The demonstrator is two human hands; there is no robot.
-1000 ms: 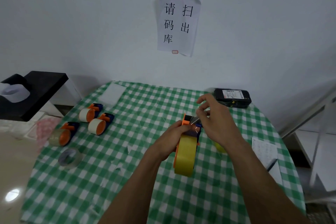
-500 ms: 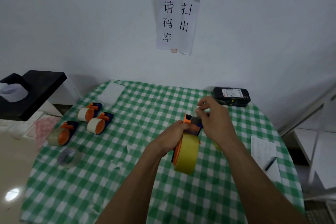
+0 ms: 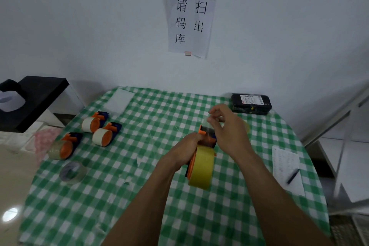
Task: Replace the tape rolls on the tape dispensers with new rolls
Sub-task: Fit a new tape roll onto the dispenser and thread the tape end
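Observation:
My left hand (image 3: pixel 186 149) grips an orange and blue tape dispenser (image 3: pixel 207 136) above the middle of the table, with a full yellow tape roll (image 3: pixel 201 168) mounted on it. My right hand (image 3: pixel 229 126) is just beyond the dispenser's cutter end, thumb and fingers pinching the clear tape end (image 3: pixel 209 120) pulled up from it. At the left lie three more dispensers: two with nearly bare white cores (image 3: pixel 90 124) (image 3: pixel 103 136) and one with a clear roll (image 3: pixel 61 148). A loose clear tape roll (image 3: pixel 72 171) lies flat in front of them.
The round table (image 3: pixel 111 195) has a green checked cloth. A black handheld scanner (image 3: pixel 250 104) sits at the back right, a paper sheet with a pen (image 3: pixel 292 175) at the right edge. A black box (image 3: pixel 34 98) stands off the table at left.
My right hand has lifted slightly up and back from the cutter, drawing the tape end with it. The dispenser stays held in my left hand.

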